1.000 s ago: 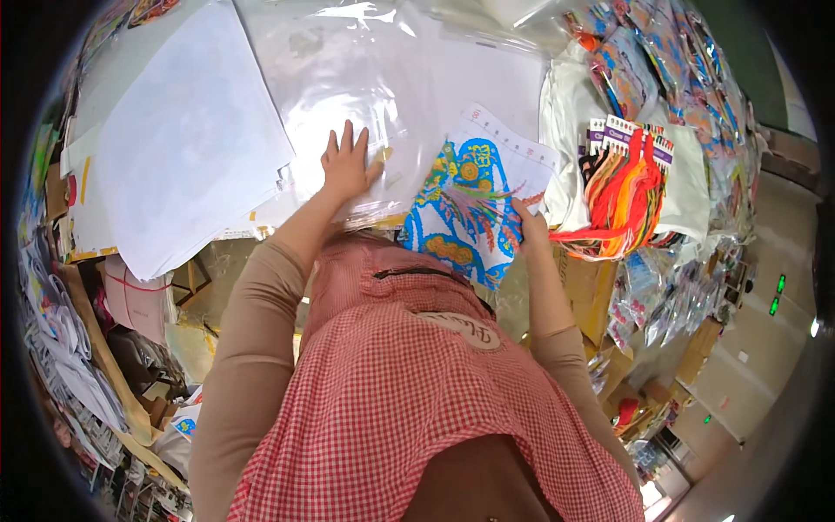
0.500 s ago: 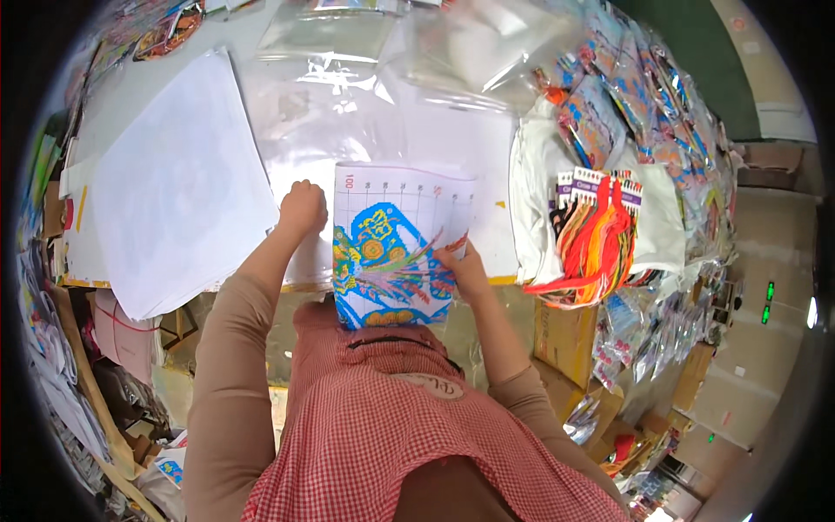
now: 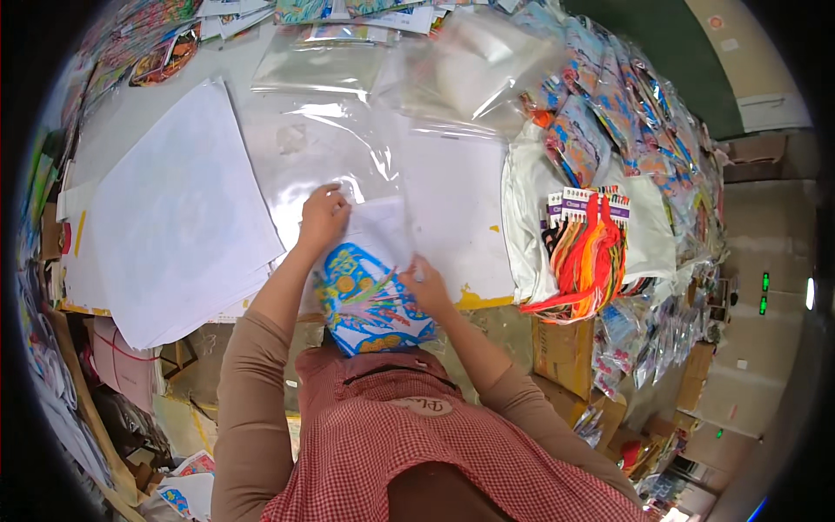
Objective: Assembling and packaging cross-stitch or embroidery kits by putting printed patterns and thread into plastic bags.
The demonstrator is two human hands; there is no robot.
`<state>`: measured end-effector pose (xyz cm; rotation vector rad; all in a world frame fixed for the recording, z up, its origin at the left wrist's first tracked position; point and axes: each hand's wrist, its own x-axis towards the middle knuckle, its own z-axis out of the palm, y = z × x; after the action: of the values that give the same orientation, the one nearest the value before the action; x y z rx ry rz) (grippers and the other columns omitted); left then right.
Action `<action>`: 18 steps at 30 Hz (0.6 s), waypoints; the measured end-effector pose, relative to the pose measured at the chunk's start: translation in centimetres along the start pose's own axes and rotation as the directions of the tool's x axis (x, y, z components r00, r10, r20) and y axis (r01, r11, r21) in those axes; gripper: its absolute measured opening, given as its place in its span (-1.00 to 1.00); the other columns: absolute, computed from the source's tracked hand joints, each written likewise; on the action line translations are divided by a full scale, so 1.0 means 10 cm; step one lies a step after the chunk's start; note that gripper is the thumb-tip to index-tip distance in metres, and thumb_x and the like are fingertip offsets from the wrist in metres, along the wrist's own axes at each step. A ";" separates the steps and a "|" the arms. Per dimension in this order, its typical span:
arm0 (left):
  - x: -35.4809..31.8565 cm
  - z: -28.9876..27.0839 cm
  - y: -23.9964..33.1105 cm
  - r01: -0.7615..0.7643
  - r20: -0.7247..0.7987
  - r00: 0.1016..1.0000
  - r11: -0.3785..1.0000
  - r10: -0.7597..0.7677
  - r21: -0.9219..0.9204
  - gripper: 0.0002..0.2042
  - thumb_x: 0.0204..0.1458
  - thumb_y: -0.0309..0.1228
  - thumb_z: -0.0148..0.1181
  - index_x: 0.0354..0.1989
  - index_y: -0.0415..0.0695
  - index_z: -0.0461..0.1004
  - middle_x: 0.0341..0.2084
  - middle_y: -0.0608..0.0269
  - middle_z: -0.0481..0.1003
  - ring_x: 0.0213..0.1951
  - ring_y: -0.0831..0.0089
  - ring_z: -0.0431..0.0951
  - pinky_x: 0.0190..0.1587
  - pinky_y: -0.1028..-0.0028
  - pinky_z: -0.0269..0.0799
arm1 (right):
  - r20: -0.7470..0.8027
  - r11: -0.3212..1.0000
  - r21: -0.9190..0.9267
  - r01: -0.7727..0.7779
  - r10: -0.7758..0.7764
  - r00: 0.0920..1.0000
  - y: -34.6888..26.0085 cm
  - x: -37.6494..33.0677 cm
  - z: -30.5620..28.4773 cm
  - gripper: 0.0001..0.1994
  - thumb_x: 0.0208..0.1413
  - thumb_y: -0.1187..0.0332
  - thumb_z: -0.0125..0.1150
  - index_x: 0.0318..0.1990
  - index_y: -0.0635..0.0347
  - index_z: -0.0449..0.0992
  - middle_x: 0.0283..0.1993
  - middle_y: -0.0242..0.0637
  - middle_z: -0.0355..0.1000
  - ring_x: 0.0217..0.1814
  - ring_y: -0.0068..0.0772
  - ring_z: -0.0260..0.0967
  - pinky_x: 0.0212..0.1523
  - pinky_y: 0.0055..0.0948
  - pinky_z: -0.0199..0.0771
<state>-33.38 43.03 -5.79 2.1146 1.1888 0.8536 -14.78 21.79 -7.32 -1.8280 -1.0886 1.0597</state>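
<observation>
A folded printed cross-stitch sheet, blue and yellow with a white upper part, is tilted at the table's front edge, its lower end against my apron. My right hand pinches its right edge. At its upper left, my left hand is closed on the near edge of a clear plastic bag lying flat on the table. The sheet's top meets the bag there; glare and blur hide how far it lies inside.
White paper sheets are stacked at left. Clear bags lie at the back. On the right, bundled red and orange threads rest on white cloth, beside a heap of filled packets. A cardboard box stands below the table edge.
My left hand has moved right to the sheet's upper left. The sheet has tilted and shifted left and down, my right hand moving left with it.
</observation>
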 end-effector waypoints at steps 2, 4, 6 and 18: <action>-0.03 0.00 0.15 0.368 0.242 0.915 0.914 -0.323 -0.170 -0.77 0.04 -0.27 0.07 -0.34 -0.21 0.44 -0.48 -0.04 0.45 -0.36 0.08 0.49 -0.27 0.26 0.37 | 0.029 0.952 -0.215 0.218 -0.217 0.976 -0.01 -0.02 0.14 -0.51 0.04 0.33 0.19 0.14 0.18 0.28 -0.16 -0.07 0.45 -0.17 -0.36 0.43 -0.19 -0.34 0.45; -0.08 -0.06 0.34 0.436 0.314 0.877 0.875 -0.363 -0.209 -0.77 0.06 -0.27 0.04 -0.34 -0.21 0.44 -0.45 -0.03 0.47 -0.33 0.08 0.50 -0.25 0.28 0.37 | 0.076 0.918 -0.373 0.136 -0.115 0.990 -0.15 0.02 0.21 -0.47 0.01 0.25 0.21 0.14 0.19 0.26 -0.19 0.08 0.43 -0.13 -0.14 0.45 -0.18 -0.25 0.45; -0.21 -0.12 0.57 0.276 0.288 0.936 0.928 -0.201 -0.251 -0.77 0.09 -0.30 0.01 -0.35 -0.25 0.43 -0.37 -0.04 0.50 -0.26 0.07 0.50 -0.19 0.28 0.37 | 0.059 0.927 -0.370 -0.063 0.091 0.994 -0.14 0.10 0.15 -0.42 -0.02 0.18 0.24 0.14 0.21 0.24 -0.16 0.10 0.43 -0.08 -0.05 0.43 -0.13 -0.22 0.42; -0.94 -0.21 -0.07 0.633 -0.138 0.772 0.770 -0.620 0.080 -0.79 0.04 -0.31 0.05 -0.23 -0.17 0.34 -0.31 -0.20 0.46 -0.26 -0.06 0.48 -0.25 0.06 0.35 | -0.089 0.834 -0.514 -0.202 0.182 0.979 -0.47 0.89 0.10 -0.34 -0.06 -0.11 0.17 -0.05 0.37 0.36 -0.10 0.15 0.42 -0.02 0.12 0.39 -0.04 -0.09 0.38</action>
<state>-39.13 35.37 -7.33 1.5772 1.8958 0.5830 -14.42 31.80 -5.94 -2.4225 -1.2792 0.8875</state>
